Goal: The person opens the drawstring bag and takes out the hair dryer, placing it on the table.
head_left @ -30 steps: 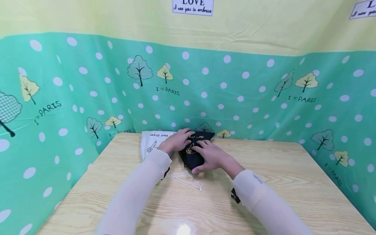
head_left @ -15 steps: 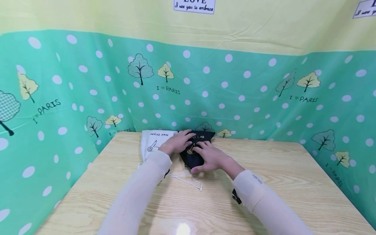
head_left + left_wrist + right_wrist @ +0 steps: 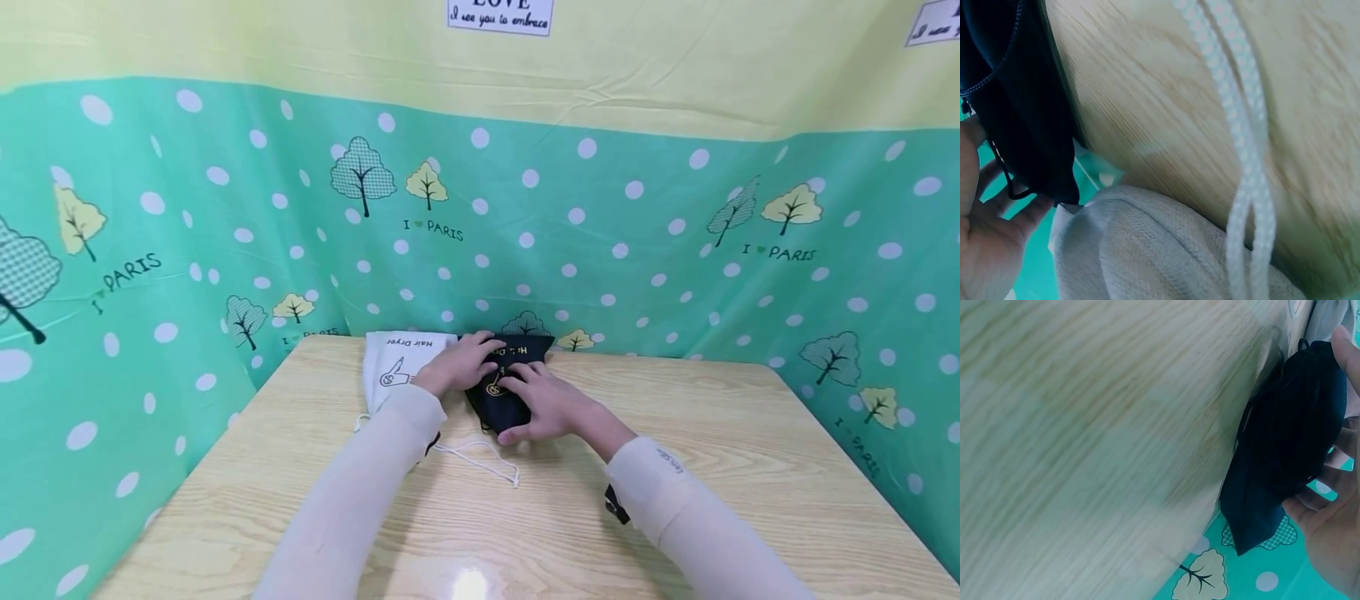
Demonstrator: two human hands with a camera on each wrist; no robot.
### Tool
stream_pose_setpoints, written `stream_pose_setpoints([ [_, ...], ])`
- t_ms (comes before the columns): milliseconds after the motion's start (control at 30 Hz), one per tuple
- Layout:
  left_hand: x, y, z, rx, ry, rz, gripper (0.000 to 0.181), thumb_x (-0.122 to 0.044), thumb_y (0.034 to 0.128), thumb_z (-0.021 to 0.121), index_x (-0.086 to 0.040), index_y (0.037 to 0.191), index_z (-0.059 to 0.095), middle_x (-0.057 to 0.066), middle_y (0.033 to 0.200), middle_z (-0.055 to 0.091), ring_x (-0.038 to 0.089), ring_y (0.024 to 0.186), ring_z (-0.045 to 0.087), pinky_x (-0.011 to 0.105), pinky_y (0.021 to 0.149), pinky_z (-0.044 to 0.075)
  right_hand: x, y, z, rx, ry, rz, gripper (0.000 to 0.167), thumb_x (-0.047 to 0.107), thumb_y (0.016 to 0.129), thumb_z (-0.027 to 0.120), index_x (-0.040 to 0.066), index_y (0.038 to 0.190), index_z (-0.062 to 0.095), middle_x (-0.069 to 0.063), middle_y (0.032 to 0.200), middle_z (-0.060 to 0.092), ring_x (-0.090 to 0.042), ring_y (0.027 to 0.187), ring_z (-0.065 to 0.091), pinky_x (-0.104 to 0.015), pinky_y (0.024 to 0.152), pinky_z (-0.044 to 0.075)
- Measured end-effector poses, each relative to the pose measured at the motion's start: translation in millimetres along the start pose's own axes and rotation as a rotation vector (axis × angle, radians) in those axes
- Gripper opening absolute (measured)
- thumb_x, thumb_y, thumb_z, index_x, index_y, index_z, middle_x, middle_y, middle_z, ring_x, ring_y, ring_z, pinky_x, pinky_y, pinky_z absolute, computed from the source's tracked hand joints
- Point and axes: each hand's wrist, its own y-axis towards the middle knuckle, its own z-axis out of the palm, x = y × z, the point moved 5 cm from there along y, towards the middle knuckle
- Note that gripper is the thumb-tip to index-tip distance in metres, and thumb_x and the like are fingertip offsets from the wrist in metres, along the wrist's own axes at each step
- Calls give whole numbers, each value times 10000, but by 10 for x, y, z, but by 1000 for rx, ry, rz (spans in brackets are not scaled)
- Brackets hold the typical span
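Note:
A black drawstring pouch printed "Hair Dryer" lies at the table's far edge, its lettering upside down to me. My left hand rests over its upper left part, fingers reaching across the print. From the other side my right hand touches it, fingers spread on top and thumb at the near end. In the right wrist view the dark pouch bulges beside the fingers. A white pouch with matching print lies to the left, partly behind my left wrist; the left wrist view shows its greyish cloth.
The white pouch's cord trails over the wooden table toward me. Behind the table's far edge hangs a green and yellow curtain with dots and trees. Dark wrist cameras sit under the sleeves.
The view has shifted very slightly. Both hands stay on the black pouch, and neither pouch has visibly moved on the table.

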Motion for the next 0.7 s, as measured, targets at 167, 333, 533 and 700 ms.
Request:
stream_pose_setpoints([
  [167,-37,22,11,1,18,12,482,-318,1080,510,-189,1542,460,138,1596,386,358,1440,391,560,1136,366,-22,-41,-5,9,-4,3,932,736,809,693,164,1514,483,-133,1568,395,-362,1393,365,-535,1098,418],
  [333,-89,28,15,-12,8,32,476,-307,1079,516,-171,1532,473,151,1584,399,365,1429,407,527,1141,383,-42,-81,-5,11,-17,-7,934,744,820,673,153,1517,479,-157,1568,393,-379,1400,363,-543,1109,407],
  [533,-168,22,1,-12,14,35,477,-315,1077,518,-176,1531,476,137,1582,408,349,1426,417,512,1146,383,-60,-145,-20,6,-20,-21,932,753,825,658,148,1513,484,-157,1558,406,-374,1390,375,-538,1103,412],
  [700,-229,29,11,4,35,21,484,-342,1077,510,-208,1540,465,104,1591,404,322,1434,411,519,1142,385,-69,-220,-37,2,-3,-30,934,723,827,684,125,1515,481,-182,1561,402,-390,1397,373,-553,1103,409],
])
